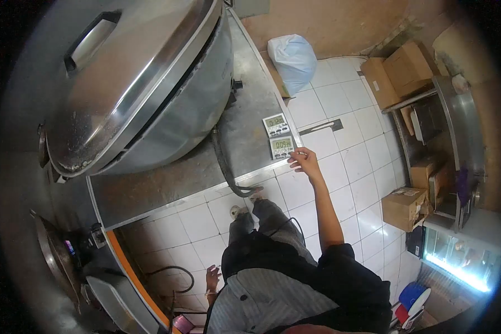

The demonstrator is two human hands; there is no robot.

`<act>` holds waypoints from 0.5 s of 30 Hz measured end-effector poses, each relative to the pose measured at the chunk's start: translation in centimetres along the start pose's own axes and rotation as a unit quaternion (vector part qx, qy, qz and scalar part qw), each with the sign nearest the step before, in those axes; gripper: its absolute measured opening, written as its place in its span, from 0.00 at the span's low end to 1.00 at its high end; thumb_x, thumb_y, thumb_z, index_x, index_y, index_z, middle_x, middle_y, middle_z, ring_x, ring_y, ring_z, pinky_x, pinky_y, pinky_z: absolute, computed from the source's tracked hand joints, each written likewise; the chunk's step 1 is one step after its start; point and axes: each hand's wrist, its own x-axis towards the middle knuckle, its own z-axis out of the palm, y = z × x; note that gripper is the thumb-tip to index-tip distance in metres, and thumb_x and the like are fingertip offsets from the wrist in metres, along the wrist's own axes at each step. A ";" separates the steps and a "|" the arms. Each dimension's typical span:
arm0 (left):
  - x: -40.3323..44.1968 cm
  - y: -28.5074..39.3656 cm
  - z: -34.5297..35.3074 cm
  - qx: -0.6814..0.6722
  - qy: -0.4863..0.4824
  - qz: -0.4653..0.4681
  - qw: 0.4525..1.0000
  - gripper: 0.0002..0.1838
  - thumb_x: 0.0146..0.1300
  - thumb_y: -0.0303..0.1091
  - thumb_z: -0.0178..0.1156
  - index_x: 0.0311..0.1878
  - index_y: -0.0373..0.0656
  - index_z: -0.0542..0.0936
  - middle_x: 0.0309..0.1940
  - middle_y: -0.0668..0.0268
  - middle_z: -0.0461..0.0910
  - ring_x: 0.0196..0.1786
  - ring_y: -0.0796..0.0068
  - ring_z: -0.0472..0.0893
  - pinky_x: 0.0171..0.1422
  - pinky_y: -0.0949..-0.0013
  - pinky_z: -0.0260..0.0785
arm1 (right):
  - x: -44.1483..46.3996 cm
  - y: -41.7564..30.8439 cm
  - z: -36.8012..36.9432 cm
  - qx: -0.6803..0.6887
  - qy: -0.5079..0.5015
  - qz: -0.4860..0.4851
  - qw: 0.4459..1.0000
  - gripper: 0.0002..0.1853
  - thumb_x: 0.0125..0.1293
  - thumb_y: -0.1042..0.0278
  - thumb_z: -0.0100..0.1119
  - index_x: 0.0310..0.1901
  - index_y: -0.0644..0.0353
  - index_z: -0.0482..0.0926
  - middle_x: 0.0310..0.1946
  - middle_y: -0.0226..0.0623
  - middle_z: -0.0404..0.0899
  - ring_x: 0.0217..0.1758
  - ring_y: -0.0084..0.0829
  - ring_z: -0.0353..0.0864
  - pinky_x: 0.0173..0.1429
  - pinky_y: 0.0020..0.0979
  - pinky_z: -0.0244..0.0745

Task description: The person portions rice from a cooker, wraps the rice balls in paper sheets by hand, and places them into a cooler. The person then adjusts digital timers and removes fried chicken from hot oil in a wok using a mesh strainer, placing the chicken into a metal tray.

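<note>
Two white digital timers lie side by side at the right corner of a metal counter (245, 111). The upper timer (276, 124) and the lower timer (281, 147) both show digits on grey screens. My right hand (304, 161) reaches to the lower timer, its fingertips at the buttons along the edge; the fingers are bent a little and apart, holding nothing. My left hand (212, 277) hangs low by my side, fingers loosely spread and nothing in them. A large round metal cooker (178, 106) with a closed domed lid (133, 72) stands on the counter to the left.
A dark hose (224, 161) runs from under the cooker over the counter's front edge. White floor tiles (345, 183) surround my feet. A tied plastic bag (293, 61) sits beyond the counter. At right are a metal shelf (453, 122), cardboard boxes (404, 210) and a lit glass cabinet (456, 256).
</note>
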 end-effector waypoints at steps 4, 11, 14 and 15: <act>-0.1 -0.3 0.0 -0.023 -0.002 0.015 1.000 0.21 0.59 0.39 0.54 0.55 0.50 0.66 0.43 0.63 0.76 0.36 0.72 0.78 0.32 0.69 0.63 | 0.1 0.0 0.1 0.001 0.005 -0.002 1.000 0.15 0.55 0.63 0.60 0.41 0.61 0.73 0.25 0.36 0.80 0.22 0.23 0.79 0.20 0.21 0.69; 0.3 -0.7 0.6 -0.020 -0.016 0.044 0.999 0.21 0.59 0.40 0.54 0.55 0.50 0.66 0.43 0.66 0.76 0.36 0.72 0.78 0.32 0.71 0.62 | 0.3 0.0 0.4 -0.014 0.038 0.003 0.999 0.13 0.55 0.64 0.59 0.39 0.61 0.74 0.24 0.35 0.80 0.23 0.22 0.78 0.23 0.22 0.72; 0.6 -0.9 0.7 -0.009 -0.006 0.021 1.000 0.21 0.59 0.39 0.54 0.55 0.50 0.66 0.43 0.66 0.77 0.36 0.73 0.78 0.31 0.72 0.62 | 0.4 0.1 0.3 0.012 0.031 -0.010 0.999 0.15 0.53 0.66 0.61 0.40 0.64 0.74 0.24 0.37 0.80 0.22 0.23 0.79 0.21 0.22 0.72; 0.6 -1.0 0.8 -0.010 -0.007 0.022 1.000 0.21 0.59 0.39 0.54 0.55 0.50 0.66 0.43 0.66 0.77 0.36 0.73 0.78 0.31 0.72 0.62 | 0.5 0.1 0.1 0.011 0.031 -0.012 0.999 0.15 0.53 0.66 0.61 0.40 0.64 0.74 0.24 0.37 0.80 0.22 0.23 0.79 0.21 0.22 0.72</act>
